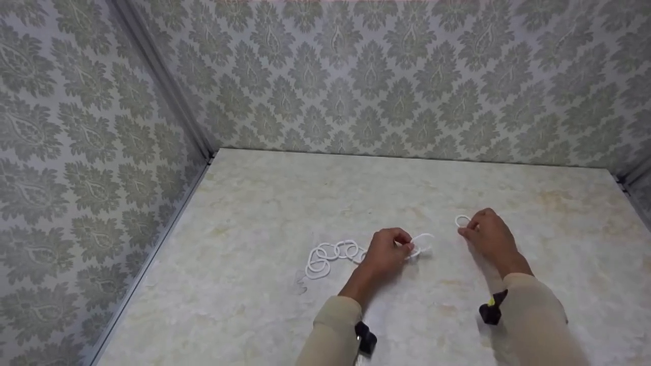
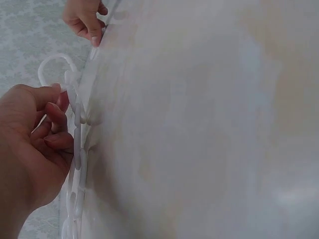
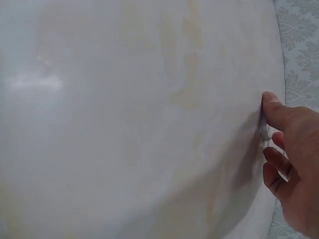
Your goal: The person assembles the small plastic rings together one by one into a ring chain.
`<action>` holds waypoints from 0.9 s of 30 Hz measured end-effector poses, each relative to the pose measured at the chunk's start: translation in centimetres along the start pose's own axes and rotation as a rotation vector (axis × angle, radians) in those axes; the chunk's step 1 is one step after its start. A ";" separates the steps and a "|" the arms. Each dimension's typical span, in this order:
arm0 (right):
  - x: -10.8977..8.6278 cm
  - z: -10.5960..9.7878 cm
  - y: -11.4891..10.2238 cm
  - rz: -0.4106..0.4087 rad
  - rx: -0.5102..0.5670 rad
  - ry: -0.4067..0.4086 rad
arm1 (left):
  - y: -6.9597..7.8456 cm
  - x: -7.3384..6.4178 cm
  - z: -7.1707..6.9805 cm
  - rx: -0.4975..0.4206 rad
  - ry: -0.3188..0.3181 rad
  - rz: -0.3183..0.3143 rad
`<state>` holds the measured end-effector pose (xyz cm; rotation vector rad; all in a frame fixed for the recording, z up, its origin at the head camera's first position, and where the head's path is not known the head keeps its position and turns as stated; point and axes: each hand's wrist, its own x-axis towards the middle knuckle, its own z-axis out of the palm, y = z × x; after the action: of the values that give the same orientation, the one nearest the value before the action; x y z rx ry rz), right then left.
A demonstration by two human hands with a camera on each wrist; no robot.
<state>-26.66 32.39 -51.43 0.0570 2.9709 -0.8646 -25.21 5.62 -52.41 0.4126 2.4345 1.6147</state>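
Observation:
A chain of white plastic rings [image 1: 318,262] lies on the table and runs rightward under my left hand [image 1: 385,252]. With thumb and fingers that hand pinches the chain near its right end, where one ring [image 1: 423,236] sticks up past the fingertips. In the left wrist view the linked rings [image 2: 77,164] hang down beside the curled fingers. Farther right, my right hand [image 1: 491,236] pinches a single white ring [image 1: 462,220], which is apart from the chain. Only a sliver of this ring [image 3: 265,127] shows in the right wrist view.
The marbled pale tabletop [image 1: 254,203] spreads around both hands. A small clear, curled piece [image 1: 301,284] lies by the chain's left end. Patterned panels stand behind the table [image 1: 335,76] and along its left side [image 1: 91,183].

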 end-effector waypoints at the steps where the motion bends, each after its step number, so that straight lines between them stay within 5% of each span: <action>1: 0.1 -0.2 -0.1 0.005 0.000 -0.010 | 0.0 0.0 0.0 0.002 0.000 0.005; 11: 0.0 -0.5 -0.7 0.072 0.052 -0.128 | 0.0 0.0 0.1 0.011 -0.032 -0.012; 17: -0.7 0.1 -1.6 0.052 0.223 -0.083 | 0.0 0.0 0.2 0.036 -0.018 -0.014; 27: -2.3 1.0 -3.4 0.092 0.468 -0.172 | 0.0 0.1 0.0 0.007 0.039 0.038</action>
<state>-24.45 28.93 -50.34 0.1272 2.5278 -1.4466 -25.31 5.59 -52.44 0.4353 2.4756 1.6447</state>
